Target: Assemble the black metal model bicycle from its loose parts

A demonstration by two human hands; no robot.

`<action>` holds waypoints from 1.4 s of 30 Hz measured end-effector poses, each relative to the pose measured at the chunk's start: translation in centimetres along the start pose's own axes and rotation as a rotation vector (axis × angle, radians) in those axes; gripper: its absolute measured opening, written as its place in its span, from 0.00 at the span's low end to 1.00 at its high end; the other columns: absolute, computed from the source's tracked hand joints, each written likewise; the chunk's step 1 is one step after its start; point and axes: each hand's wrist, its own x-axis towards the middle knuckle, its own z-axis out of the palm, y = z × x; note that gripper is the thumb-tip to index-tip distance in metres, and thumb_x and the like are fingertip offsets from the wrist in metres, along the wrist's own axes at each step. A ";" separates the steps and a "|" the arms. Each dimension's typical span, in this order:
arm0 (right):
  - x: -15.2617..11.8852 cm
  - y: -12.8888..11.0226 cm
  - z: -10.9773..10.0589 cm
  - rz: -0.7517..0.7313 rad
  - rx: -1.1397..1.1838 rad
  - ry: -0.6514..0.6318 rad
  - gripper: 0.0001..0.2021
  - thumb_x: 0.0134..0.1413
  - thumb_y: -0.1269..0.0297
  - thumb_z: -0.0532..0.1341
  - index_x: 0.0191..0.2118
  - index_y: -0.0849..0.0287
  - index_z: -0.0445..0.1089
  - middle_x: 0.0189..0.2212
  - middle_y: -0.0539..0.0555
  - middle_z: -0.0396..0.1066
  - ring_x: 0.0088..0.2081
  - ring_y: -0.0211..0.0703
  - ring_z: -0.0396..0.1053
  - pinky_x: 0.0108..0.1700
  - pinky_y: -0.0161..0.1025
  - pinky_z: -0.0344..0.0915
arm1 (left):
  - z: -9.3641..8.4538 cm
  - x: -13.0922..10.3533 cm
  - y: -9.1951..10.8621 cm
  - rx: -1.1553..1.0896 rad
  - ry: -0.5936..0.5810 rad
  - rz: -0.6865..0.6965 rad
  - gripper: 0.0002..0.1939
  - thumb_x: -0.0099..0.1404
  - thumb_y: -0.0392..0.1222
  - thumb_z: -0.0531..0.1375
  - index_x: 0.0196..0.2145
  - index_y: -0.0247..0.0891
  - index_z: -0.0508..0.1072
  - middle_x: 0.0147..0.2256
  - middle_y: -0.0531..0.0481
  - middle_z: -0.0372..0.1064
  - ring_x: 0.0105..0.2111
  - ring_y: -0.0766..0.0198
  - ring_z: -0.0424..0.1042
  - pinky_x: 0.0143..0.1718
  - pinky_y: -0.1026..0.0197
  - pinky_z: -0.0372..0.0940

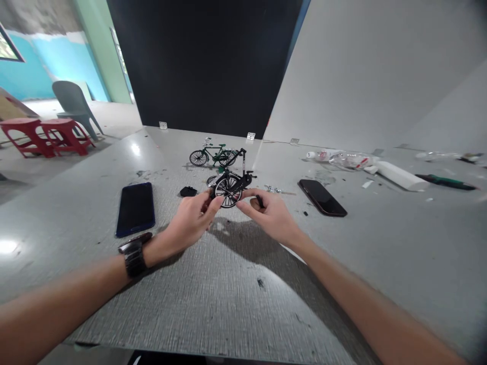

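A black miniature bicycle (233, 186) is held between my two hands, raised a little over the table, with a spoked wheel facing me. My left hand (194, 213) is closed in a pinch at the left side of this wheel, the thumb at its lower rim. From the right, my right hand (273, 212) pinches the wheel's lower right edge; a small dark piece (260, 201) shows by its curled fingers. Just behind stands a green miniature bicycle (213, 153). Left of the held bicycle lies a small black part (187, 191), and to its right are small silvery parts (273, 188).
A blue-edged phone (136, 209) lies left on the grey table (182, 304), another phone (322, 197) right. Further right are a plastic wrapper (342, 158), a white tube-like object (397, 176) and a green-black tool (445, 181). A black panel (209, 66) rises behind.
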 end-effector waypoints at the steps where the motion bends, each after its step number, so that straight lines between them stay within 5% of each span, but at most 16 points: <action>1: 0.0 0.0 0.0 -0.001 -0.004 -0.009 0.19 0.59 0.46 0.62 0.41 0.59 0.73 0.17 0.41 0.48 0.19 0.34 0.47 0.22 0.36 0.43 | 0.0 0.0 0.0 0.010 0.004 0.005 0.21 0.72 0.54 0.51 0.25 0.39 0.62 0.18 0.53 0.65 0.17 0.70 0.64 0.18 0.67 0.56; 12: 0.1 0.5 0.0 0.055 0.210 0.056 0.20 0.64 0.45 0.55 0.51 0.54 0.67 0.21 0.43 0.53 0.20 0.34 0.49 0.22 0.36 0.47 | 0.3 0.1 -0.1 -0.113 -0.047 -0.032 0.22 0.72 0.54 0.50 0.28 0.36 0.70 0.24 0.50 0.73 0.16 0.70 0.68 0.17 0.67 0.62; 17: 0.2 0.4 -0.2 -0.001 0.143 0.073 0.17 0.64 0.46 0.56 0.40 0.56 0.69 0.21 0.44 0.53 0.21 0.33 0.49 0.24 0.37 0.48 | 0.3 0.1 -0.1 -0.011 -0.102 -0.014 0.20 0.72 0.52 0.51 0.29 0.36 0.70 0.25 0.48 0.75 0.17 0.69 0.69 0.18 0.66 0.63; 25: 0.3 0.5 -0.2 -0.035 -0.070 0.069 0.20 0.63 0.45 0.57 0.34 0.59 0.70 0.22 0.46 0.58 0.24 0.35 0.53 0.26 0.37 0.48 | 0.2 0.5 -0.8 0.046 0.015 0.052 0.22 0.72 0.55 0.50 0.30 0.36 0.70 0.25 0.48 0.74 0.22 0.65 0.71 0.23 0.63 0.63; 30: 0.1 0.5 -0.1 -0.005 -0.039 0.090 0.20 0.61 0.44 0.59 0.34 0.58 0.69 0.21 0.45 0.55 0.24 0.35 0.52 0.26 0.37 0.48 | 0.3 0.6 -0.9 0.080 0.023 0.061 0.22 0.72 0.56 0.50 0.30 0.37 0.70 0.26 0.47 0.73 0.24 0.63 0.71 0.23 0.62 0.63; 36: 0.0 0.4 0.0 -0.007 -0.048 0.120 0.21 0.60 0.43 0.59 0.36 0.59 0.72 0.22 0.46 0.58 0.24 0.35 0.54 0.26 0.37 0.49 | 0.4 0.5 -0.8 0.024 0.049 0.096 0.16 0.69 0.54 0.56 0.42 0.37 0.70 0.38 0.45 0.75 0.35 0.60 0.75 0.33 0.58 0.69; 42: 0.0 0.3 0.1 -0.015 -0.035 0.113 0.20 0.60 0.44 0.59 0.37 0.59 0.72 0.21 0.45 0.57 0.23 0.35 0.54 0.26 0.37 0.48 | 0.4 0.5 -0.7 0.053 0.054 0.108 0.16 0.68 0.54 0.58 0.42 0.37 0.70 0.38 0.46 0.75 0.33 0.61 0.73 0.32 0.59 0.67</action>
